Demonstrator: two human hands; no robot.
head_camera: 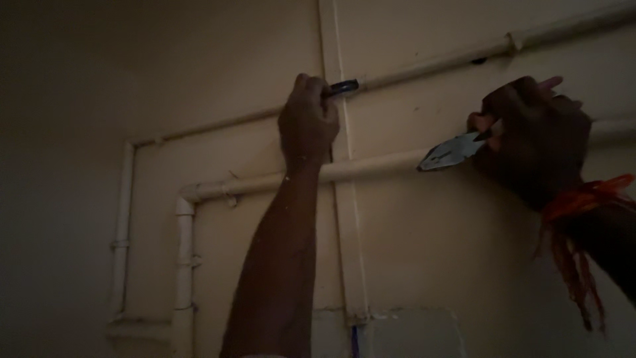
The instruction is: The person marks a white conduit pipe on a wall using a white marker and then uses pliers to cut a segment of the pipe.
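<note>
Here the left hand (308,119) is raised against a dim cream wall (430,252), its fingers closed around a small dark tool (341,87) whose tip sticks out to the right of the fist. That tip sits at the thin upper pipe (437,65), right where the pipe crosses a narrow vertical strip (341,199); whether it actually touches the pipe I cannot tell in this light. The forearm drops straight down from the hand, passing in front of the thicker lower pipe (371,166), which runs just below the wrist.

The right hand (536,132) is up at about the same height, well to the right of the left one and closer to the camera. It is closed on the handles of a pair of pliers (454,151), whose pale metal nose points left and slightly down, toward the lower pipe, its jaws shut. The nose lies in front of that pipe; contact cannot be judged. An orange thread band (583,199) is tied around the right wrist, with loose ends hanging below it.

Down and to the left of the left hand, the lower pipe turns at an elbow (185,199) and runs downward, beside a thinner pipe that bends the same way
</note>
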